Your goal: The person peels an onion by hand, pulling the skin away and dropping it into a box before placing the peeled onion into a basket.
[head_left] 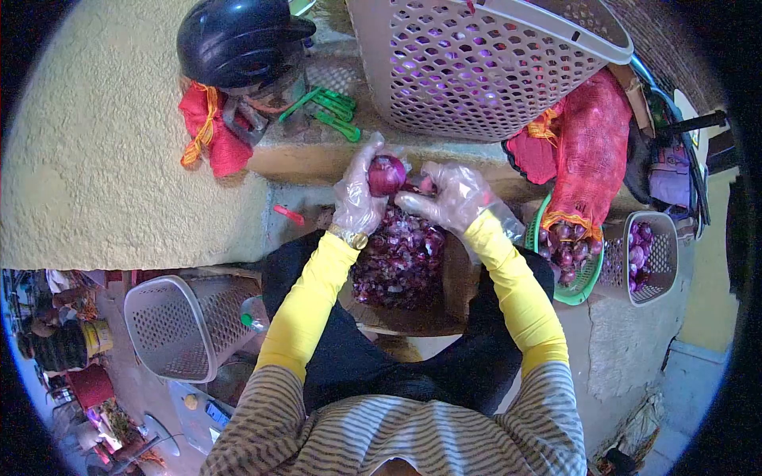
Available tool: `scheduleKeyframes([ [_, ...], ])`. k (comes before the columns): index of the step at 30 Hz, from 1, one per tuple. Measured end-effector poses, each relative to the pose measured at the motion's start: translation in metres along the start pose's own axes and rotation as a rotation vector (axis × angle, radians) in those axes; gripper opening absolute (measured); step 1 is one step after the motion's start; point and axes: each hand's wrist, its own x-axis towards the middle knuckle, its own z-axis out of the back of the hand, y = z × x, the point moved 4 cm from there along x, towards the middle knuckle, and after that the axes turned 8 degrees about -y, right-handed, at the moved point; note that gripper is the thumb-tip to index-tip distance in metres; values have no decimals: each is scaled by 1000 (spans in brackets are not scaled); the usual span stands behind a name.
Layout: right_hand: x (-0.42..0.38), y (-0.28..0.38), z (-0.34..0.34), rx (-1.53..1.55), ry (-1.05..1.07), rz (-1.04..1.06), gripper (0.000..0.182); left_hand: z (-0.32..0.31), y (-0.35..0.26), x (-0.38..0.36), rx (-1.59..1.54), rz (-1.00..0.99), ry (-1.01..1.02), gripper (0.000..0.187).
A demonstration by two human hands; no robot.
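Observation:
My left hand [359,194], in a clear plastic glove, is closed around a red onion [386,175]. Close beside it, my right hand [454,198], gloved the same way, has its fingers bent together near the onion's right side. Whatever the right fingers pinch is too small to make out. Below both hands, between my knees, a cardboard box [459,278] holds a heap of purple onion skins [399,262].
A large grey perforated basket [476,87] stands ahead. To the right are a red mesh sack [591,151], a green basket [589,278] of onions and a grey basket [663,274] with more onions. Another grey basket [171,329] is at left. A black helmet [238,44] sits near green handles [337,111].

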Motion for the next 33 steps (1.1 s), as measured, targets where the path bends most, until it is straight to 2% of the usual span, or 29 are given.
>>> scheduleKeyframes([
  [1, 2, 0, 0, 0, 0, 0, 64, -5, -4, 1, 0, 0, 0, 50],
  [3, 4, -1, -2, 14, 10, -108, 67, -12, -2, 3, -164, 300, -286, 35],
  [4, 5, -1, -3, 14, 10, -109, 67, -16, -1, 4, -102, 127, -199, 38],
  [5, 7, -1, -5, 16, 8, -105, 68, -13, 2, 5, -102, 128, -198, 38],
  [7, 9, 0, -7, 21, 5, -98, 69, -6, 10, 6, -182, 308, -266, 41],
  [11, 10, 8, -6, 57, -3, -61, 69, -7, 9, 3, -191, 316, -226, 43],
  [13, 11, 6, -9, 9, 31, -58, 68, -6, 11, 6, -191, 351, -283, 44],
  [20, 10, 3, -14, 13, 36, -39, 65, -3, 13, 8, -199, 322, -280, 39],
  [28, 8, 3, -14, 51, 133, -129, 61, 5, 21, 13, -248, 311, -228, 37],
  [31, 9, -1, -21, 8, 157, -108, 61, 1, 15, 12, -254, 293, -165, 38],
  [33, 9, -3, -22, 29, 164, -79, 62, -4, 9, 9, -221, 300, -204, 38],
])
